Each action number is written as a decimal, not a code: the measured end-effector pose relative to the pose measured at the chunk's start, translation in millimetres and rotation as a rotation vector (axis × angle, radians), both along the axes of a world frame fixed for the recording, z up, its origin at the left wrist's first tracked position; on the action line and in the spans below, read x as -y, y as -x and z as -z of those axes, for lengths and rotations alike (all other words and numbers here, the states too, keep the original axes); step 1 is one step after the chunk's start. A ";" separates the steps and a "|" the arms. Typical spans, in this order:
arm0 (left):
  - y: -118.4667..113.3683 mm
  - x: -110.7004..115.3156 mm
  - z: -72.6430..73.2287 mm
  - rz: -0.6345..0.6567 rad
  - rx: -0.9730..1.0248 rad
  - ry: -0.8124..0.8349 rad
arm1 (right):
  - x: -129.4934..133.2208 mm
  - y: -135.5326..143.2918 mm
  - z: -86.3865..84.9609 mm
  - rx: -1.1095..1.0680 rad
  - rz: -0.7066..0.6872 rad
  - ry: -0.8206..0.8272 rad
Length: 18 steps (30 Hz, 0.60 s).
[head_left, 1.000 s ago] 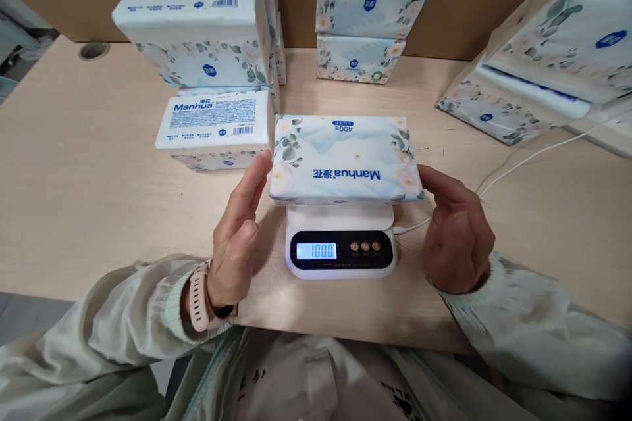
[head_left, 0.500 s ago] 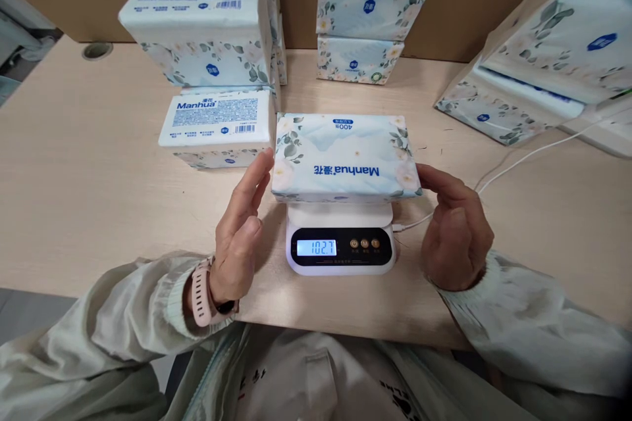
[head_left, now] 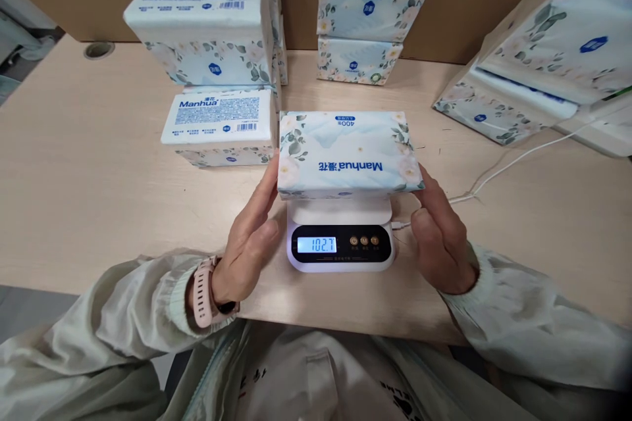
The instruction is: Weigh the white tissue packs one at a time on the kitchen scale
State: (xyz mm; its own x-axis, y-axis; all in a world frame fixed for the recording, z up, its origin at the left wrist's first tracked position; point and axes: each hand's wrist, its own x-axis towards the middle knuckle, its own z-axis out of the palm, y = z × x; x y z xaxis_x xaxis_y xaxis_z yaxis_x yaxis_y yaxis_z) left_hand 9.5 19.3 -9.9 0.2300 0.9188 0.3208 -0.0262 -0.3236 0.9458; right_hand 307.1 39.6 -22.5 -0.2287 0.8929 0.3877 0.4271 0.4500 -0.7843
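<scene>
Tissue pk [head_left: 348, 154], long axis L-R, brand txt [head_left: 349, 166] upside-down.

A pale wood-grain desk [head_left: 118, 210] with a round cable hole [head_left: 99, 50] at ten o'clock meets a brown panel [head_left: 461, 6] at twelve, gray floor [head_left: 34, 309] showing at eight.

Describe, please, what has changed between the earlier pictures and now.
The left hand has moved right and the right hand left, drawing in on the ends of the Manhua pack. The display rose from 100.0 to 102.7. The pack remains on the scale; the stacked packs stayed put.
</scene>
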 end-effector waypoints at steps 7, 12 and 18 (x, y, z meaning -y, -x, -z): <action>3.3 -7.8 -20.9 -0.324 -0.014 -0.387 | -12.2 34.8 -51.1 0.006 -0.225 -0.189; 36.2 -43.5 -37.1 -0.591 -0.009 -0.585 | -66.2 97.9 -78.9 0.093 -0.414 -0.231; 77.2 -72.8 -24.7 -0.636 -0.059 -0.301 | -125.1 148.5 -50.6 0.097 -0.457 -0.023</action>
State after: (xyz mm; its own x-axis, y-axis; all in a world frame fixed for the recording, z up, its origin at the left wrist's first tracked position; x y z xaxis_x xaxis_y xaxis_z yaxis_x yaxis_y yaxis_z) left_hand -67.7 92.2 14.8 -0.2976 0.7537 0.5860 0.3036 -0.5072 0.8066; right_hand 158.7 164.6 28.0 -0.6326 0.6838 0.3636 0.2522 0.6258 -0.7381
